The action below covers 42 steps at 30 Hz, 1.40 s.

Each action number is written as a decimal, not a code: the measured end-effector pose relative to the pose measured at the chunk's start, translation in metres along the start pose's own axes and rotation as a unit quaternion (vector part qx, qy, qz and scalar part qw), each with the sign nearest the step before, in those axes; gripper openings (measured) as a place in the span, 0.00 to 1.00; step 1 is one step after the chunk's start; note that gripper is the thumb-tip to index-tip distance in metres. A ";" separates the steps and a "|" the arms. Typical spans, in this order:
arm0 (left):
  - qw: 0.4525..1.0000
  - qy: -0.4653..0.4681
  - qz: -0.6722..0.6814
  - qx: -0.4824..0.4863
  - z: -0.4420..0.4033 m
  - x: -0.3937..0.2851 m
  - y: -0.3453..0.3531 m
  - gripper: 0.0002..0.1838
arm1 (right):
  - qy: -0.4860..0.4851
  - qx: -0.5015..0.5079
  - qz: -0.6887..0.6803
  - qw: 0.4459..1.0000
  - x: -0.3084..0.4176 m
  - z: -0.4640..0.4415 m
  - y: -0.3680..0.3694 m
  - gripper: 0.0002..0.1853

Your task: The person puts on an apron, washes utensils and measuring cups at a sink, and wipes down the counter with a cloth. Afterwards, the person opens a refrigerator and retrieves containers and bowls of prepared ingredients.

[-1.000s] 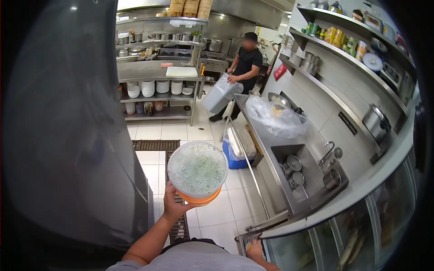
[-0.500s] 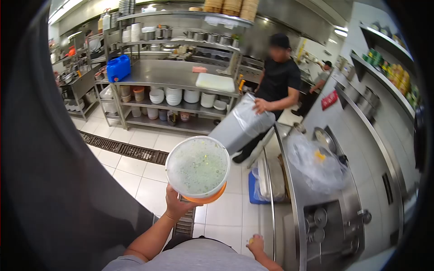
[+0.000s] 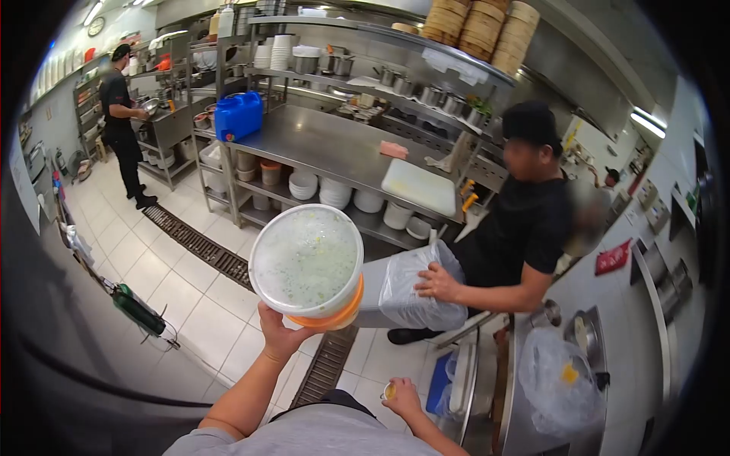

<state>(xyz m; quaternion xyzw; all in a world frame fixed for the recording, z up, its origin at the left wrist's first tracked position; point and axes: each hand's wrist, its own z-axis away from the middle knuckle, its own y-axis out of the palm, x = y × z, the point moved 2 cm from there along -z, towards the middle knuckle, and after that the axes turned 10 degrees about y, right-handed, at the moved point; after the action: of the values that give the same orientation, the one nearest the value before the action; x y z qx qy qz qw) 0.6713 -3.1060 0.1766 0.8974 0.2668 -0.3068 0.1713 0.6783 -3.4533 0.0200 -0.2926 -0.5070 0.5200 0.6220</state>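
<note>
A round tub (image 3: pixel 306 258) with a cloudy translucent lid and green bits under it is held up by my left hand (image 3: pixel 281 334), whose fingers and thumb support it from below. Beneath its rim shows an orange band or container (image 3: pixel 351 308). Low at the centre right, my right hand (image 3: pixel 403 397) is closed round a small yellowish round item (image 3: pixel 389 391), too small to identify. A person in black (image 3: pixel 517 220) stands just right of the tub and grips a grey bin (image 3: pixel 388 287) lined with a clear bag.
A steel table (image 3: pixel 327 144) with a blue jerrycan (image 3: pixel 239 116) and a white board (image 3: pixel 419 186) stands ahead. The right counter holds a plastic bag (image 3: pixel 559 380). Another person (image 3: pixel 120 125) is far left. A floor grate (image 3: pixel 199 247) crosses the tiles.
The view has swung left, away from the sink, bringing in the jerrycan and the far-left person. The person with the bin is now much closer. Both my hands keep their holds.
</note>
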 end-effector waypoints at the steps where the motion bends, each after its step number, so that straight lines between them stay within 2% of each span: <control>1: 1.000 -0.019 0.007 -0.020 -0.011 0.012 -0.002 0.52 | -0.011 0.012 0.002 1.000 0.015 -0.018 -0.009 0.35; 4: 0.997 -0.033 -0.020 -0.073 -0.034 0.055 -0.015 0.53 | -0.078 0.028 0.014 0.996 0.054 -0.096 -0.013 0.35; 6: 0.995 -0.003 -0.076 -0.070 -0.051 0.075 -0.032 0.53 | -0.153 0.037 0.020 0.987 0.096 -0.155 -0.017 0.35; 8: 0.989 0.000 -0.115 -0.090 -0.074 0.080 -0.046 0.52 | -0.234 0.057 -0.003 0.971 0.154 -0.203 -0.016 0.35; 14: 0.950 0.004 -0.260 -0.172 -0.108 0.109 -0.132 0.51 | -0.378 0.093 0.014 0.921 0.370 -0.302 -0.021 0.35; 16: 0.937 0.004 -0.286 -0.199 -0.120 0.119 -0.170 0.50 | -0.441 0.075 0.007 0.894 0.432 -0.332 -0.008 0.35; 17: 0.931 0.012 -0.298 -0.209 -0.126 0.129 -0.194 0.50 | -0.440 0.069 0.007 0.895 0.466 -0.345 -0.002 0.35; 19: 0.919 0.034 -0.359 -0.157 -0.136 0.151 -0.248 0.62 | -0.435 0.061 0.012 0.898 0.528 -0.370 0.013 0.35; 20: 0.916 0.038 -0.367 -0.161 -0.149 0.157 -0.270 0.62 | -0.444 0.064 0.010 0.894 0.548 -0.384 0.028 0.35; 22: 0.911 0.037 -0.359 -0.201 -0.185 0.164 -0.311 0.49 | -0.434 0.037 0.024 0.900 0.580 -0.417 0.055 0.35; 24: 0.912 0.022 -0.354 -0.205 -0.216 0.183 -0.361 0.49 | -0.369 0.051 0.061 0.926 0.590 -0.450 0.087 0.37; 26: 0.908 0.014 -0.376 -0.185 -0.238 0.206 -0.415 0.53 | -0.289 0.073 0.084 0.951 0.590 -0.478 0.118 0.38; 31: 0.886 0.015 -0.405 -0.225 -0.311 0.255 -0.529 0.50 | -0.242 0.104 0.182 0.947 0.594 -0.540 0.175 0.40; 33: 0.877 0.023 -0.418 -0.238 -0.337 0.277 -0.576 0.50 | -0.144 0.138 0.185 0.962 0.619 -0.588 0.210 0.40; 34: 0.872 0.028 -0.424 -0.245 -0.350 0.289 -0.600 0.50 | -0.154 0.138 0.187 0.960 0.660 -0.601 0.215 0.40; 36: 0.857 0.028 -0.443 -0.260 -0.372 0.311 -0.647 0.51 | -0.128 0.361 0.350 0.855 0.734 -0.628 0.233 0.53; 37: 0.847 0.028 -0.458 -0.270 -0.383 0.322 -0.670 0.51 | -0.137 0.360 0.355 0.852 0.779 -0.631 0.240 0.53; 38: 0.840 0.032 -0.465 -0.279 -0.395 0.336 -0.693 0.51 | -0.199 0.230 0.312 0.900 0.835 -0.633 0.244 0.46; 39: 0.832 0.041 -0.471 -0.292 -0.406 0.345 -0.715 0.51 | -0.260 0.098 0.256 0.926 0.897 -0.637 0.245 0.40; 42: 0.810 0.045 -0.494 -0.313 -0.442 0.361 -0.782 0.51 | -0.346 0.091 0.207 0.910 1.071 -0.652 0.281 0.40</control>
<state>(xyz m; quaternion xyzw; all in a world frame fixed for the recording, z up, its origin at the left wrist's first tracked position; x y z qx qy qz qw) 0.6596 -2.1381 0.1653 0.5553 0.7629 -0.2090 0.2566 1.1308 -2.2551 -0.0857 -0.1350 -0.5690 0.7498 0.3095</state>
